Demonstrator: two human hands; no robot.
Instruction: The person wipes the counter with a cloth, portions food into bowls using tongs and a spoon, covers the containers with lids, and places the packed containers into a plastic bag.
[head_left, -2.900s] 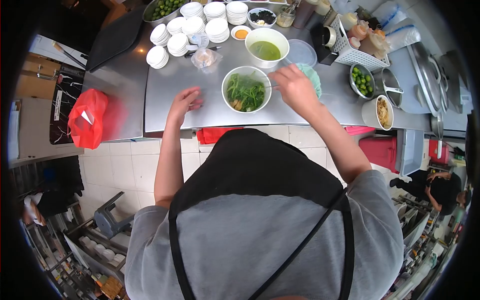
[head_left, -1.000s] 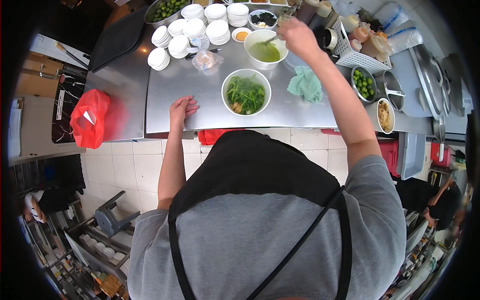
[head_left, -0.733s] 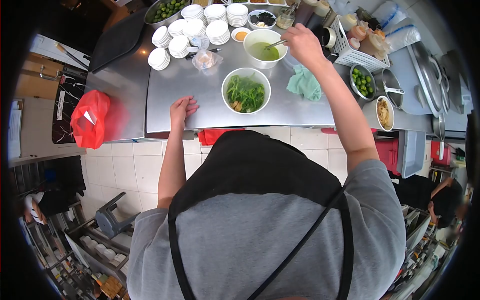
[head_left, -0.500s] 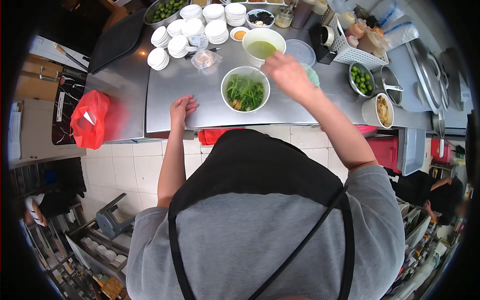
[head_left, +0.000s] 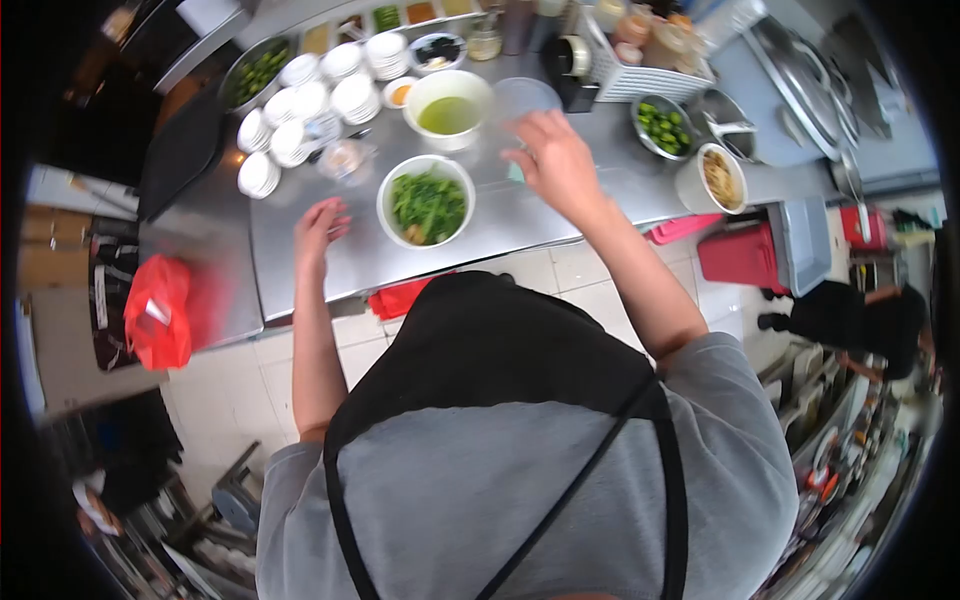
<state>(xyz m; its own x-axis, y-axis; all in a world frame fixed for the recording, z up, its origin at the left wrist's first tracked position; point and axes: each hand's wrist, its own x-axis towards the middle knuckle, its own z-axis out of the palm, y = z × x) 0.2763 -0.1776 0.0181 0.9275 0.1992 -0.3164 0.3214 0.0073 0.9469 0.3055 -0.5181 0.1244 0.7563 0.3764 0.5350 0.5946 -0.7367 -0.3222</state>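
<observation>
My left hand [head_left: 321,224] hovers near the counter, left of a white bowl of leafy greens [head_left: 430,207]. Its fingers are loosely bent and apart, with nothing in them. Slightly blurred, my right hand [head_left: 553,163] is to the right of both bowls, its thumb parted from curved fingers and no object visible between them. Below its thumb, part of a pale green cloth [head_left: 516,173] shows on the counter. Behind the greens stands a second white bowl [head_left: 448,110] with green liquid. A clear round lid [head_left: 527,97] lies just beyond my right hand.
Stacked small white dishes [head_left: 310,100] and a plastic bag [head_left: 345,160] sit at the back left. At right are a bowl of green limes [head_left: 662,128], a white tub of pale strips [head_left: 712,180] and a bottle basket [head_left: 650,75]. A red bag [head_left: 160,312] hangs at far left.
My right hand has moved away from the rim of the liquid bowl, rightward beside the lid and cloth. The view has turned and shifted, so the counter sits further left. Both bowls stay put.
</observation>
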